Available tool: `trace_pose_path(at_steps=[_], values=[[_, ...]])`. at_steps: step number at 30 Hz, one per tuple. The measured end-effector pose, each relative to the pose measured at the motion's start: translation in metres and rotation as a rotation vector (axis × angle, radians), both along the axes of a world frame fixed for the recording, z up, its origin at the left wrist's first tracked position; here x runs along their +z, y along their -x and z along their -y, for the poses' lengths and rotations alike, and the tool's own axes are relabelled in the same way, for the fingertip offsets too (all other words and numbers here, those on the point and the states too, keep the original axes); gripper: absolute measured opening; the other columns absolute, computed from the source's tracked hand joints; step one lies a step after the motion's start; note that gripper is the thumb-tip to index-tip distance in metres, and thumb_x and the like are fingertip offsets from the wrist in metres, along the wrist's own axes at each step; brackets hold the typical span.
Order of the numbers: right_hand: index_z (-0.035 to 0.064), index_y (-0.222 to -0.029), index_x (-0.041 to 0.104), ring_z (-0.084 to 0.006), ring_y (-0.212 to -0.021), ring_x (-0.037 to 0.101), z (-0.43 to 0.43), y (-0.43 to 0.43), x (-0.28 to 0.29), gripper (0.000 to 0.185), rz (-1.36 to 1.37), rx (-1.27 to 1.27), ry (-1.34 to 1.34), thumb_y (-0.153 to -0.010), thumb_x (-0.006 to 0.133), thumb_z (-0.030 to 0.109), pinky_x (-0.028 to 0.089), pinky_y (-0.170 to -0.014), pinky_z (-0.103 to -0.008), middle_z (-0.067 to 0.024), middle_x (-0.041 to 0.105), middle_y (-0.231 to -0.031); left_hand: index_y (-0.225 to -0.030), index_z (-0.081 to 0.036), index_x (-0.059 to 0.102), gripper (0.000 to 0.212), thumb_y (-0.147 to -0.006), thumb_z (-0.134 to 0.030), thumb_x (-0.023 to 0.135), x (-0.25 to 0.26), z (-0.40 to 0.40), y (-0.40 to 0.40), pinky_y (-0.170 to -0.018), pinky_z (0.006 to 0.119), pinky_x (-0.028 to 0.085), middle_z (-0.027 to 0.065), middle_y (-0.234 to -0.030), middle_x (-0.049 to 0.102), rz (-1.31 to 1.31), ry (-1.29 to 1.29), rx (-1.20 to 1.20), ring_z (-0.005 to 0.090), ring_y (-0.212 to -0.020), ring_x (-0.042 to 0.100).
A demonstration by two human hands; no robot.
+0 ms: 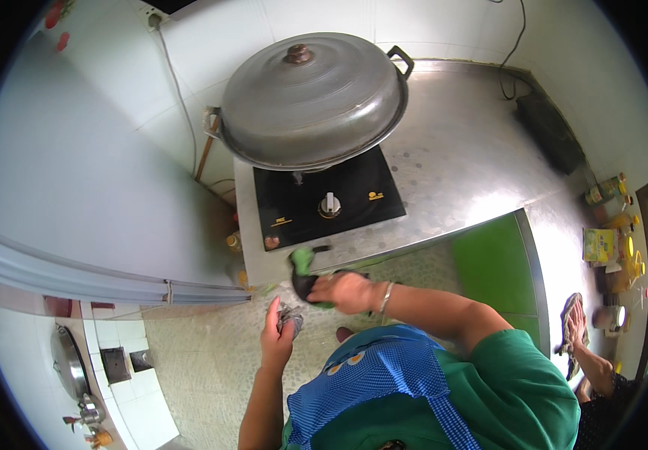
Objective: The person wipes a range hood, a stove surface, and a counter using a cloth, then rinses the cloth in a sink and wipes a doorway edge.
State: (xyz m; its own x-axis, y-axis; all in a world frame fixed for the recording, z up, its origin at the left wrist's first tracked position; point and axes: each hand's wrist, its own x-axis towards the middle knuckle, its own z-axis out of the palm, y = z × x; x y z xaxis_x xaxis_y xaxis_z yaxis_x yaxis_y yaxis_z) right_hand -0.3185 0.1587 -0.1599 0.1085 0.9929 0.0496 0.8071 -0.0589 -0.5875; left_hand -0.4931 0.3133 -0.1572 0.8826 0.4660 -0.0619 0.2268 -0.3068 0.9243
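Note:
My right hand (346, 292), a bracelet at its wrist, grips a green and black item (302, 261) that motion blurs; it could be a cloth, but I cannot tell. The item is over the front edge of the steel counter (442, 197), just below a black glass cooktop (352, 174) with one knob (329, 206). In my left hand (277, 337) is a crumpled grey wad (290, 319), a cloth or scourer, held low before the apron. On the cooktop stands a large metal wok (234, 152) under a domed lid (318, 107).
A tall pale cabinet or refrigerator (88, 169) rises on the left. At the right, another person's hand (576, 320) presses a patterned cloth (571, 343) on the side counter, near several bottles (628, 247). A green cabinet door (493, 270) lies below the counter.

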Motion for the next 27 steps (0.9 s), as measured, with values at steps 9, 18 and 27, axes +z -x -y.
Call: trace_pose_path(at_steps=[9,18,27], values=[[0.0074,-0.108,0.054,-0.0243,-0.107,0.049,-0.082,0.056,0.038,0.035,0.046,0.388,-0.276,-0.073,0.050,0.005,0.044,-0.085,-0.0346,-0.0064,0.054,-0.111,-0.119,-0.002,0.046,0.053,-0.069,-0.005,0.063,0.025,-0.068,0.044,-0.076,0.028,0.045,0.0089,-0.097,0.060,-0.452,0.161,-0.183,0.0169,-0.085,0.057],[0.0090,-0.125,0.039,-0.0312,-0.103,0.052,-0.083,0.066,0.041,0.056,0.062,0.204,-0.216,-0.071,0.056,0.006,0.044,-0.083,-0.0372,-0.0121,0.054,-0.110,-0.096,0.001,0.058,0.025,-0.072,0.004,0.055,0.047,-0.052,0.088,-0.063,0.025,0.047,0.0030,-0.081,0.059,-0.111,0.606,0.259,0.0099,-0.069,0.056],[0.0113,-0.080,0.061,-0.0284,-0.077,0.060,-0.087,0.066,-0.009,0.011,-0.006,-0.034,0.179,-0.078,0.054,0.020,0.048,-0.063,-0.0393,-0.0070,0.063,-0.080,-0.095,0.003,0.057,0.022,-0.074,-0.003,0.057,0.034,-0.080,0.128,-0.062,0.025,0.047,0.0040,-0.080,0.059,-0.269,-0.143,0.234,0.0125,-0.066,0.056]])
